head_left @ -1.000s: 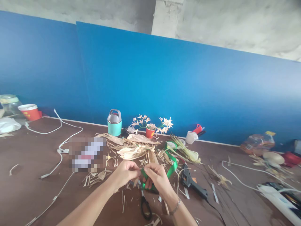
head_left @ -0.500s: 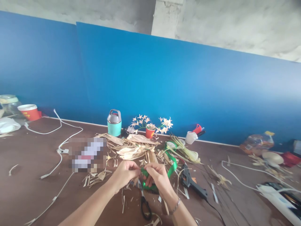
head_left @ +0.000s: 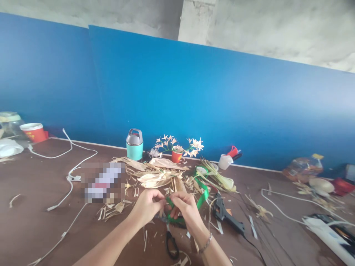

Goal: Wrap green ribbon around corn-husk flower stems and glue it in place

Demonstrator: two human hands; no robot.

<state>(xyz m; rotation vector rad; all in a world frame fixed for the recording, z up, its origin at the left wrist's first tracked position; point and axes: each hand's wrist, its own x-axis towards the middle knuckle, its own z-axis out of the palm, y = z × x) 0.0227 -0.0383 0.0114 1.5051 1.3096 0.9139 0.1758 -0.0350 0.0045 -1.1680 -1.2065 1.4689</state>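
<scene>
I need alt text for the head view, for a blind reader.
A left hand and right hand meet at green ribbon above a brown table. Around them lie husks, scissors and a glue gun; flowers stand behind in a red cup.

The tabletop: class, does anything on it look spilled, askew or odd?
Untidy, no clear damage: pale scraps lie strewn left of the left hand, and the black glue gun lies on its side among loose strips instead of standing.

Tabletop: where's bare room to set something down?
Bare: between the left forearm and thin white cable; also between the looped cable and a pale scrap. Crowded: around the left hand and right hand, with husks, scissors, glue gun.
</scene>
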